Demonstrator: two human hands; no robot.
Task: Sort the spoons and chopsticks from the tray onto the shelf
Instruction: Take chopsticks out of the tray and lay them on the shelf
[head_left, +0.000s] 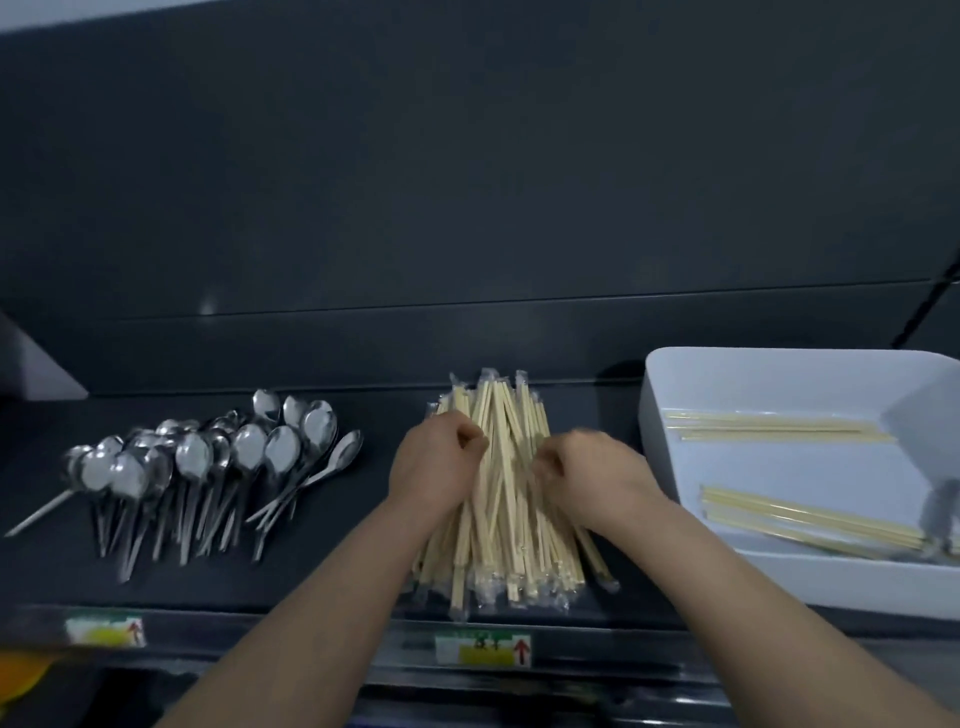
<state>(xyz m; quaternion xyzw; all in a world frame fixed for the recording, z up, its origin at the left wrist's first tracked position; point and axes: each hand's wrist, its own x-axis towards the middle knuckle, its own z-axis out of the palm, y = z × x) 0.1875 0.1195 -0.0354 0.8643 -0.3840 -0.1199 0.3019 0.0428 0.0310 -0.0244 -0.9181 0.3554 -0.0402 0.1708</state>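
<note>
On shelf (52, 571): one spoon heap (208, 462), one chopstick pile (498, 545) under two hands (434, 460) (592, 475).

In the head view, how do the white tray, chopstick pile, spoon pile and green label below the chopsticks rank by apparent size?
1. White tray, partly cut off by the frame.
2. Spoon pile and chopstick pile: too alike to rank.
3. Green label.

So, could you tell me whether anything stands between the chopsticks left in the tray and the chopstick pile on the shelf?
Only the tray's own left wall: the loose chopsticks must be lifted over it. The strip of dark shelf between the tray and the pile shows nothing else.
</note>
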